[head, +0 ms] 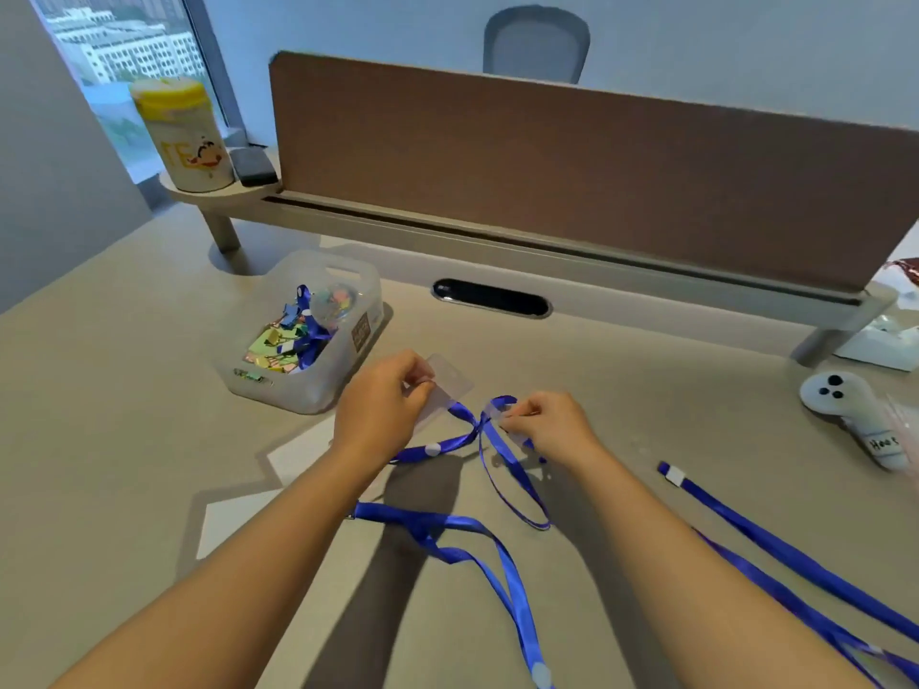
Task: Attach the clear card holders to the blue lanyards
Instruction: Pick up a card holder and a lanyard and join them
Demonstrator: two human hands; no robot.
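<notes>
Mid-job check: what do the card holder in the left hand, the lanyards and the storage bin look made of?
Card holder: thin clear soft plastic, probably vinyl; the desk shows through.
Lanyards: flat woven ribbon, likely polyester; slight sheen, limp folds.
Storage bin: frosted translucent rigid plastic; clips inside show blurred through the wall.

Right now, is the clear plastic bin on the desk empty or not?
Not empty: the clear bin holds colourful binder clips and blue lanyard.

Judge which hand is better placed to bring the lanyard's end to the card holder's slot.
Right, probably. The right hand pinches the blue lanyard at its end, while the left hand grips the clear card holder, steadying it beside the lanyard.
</notes>
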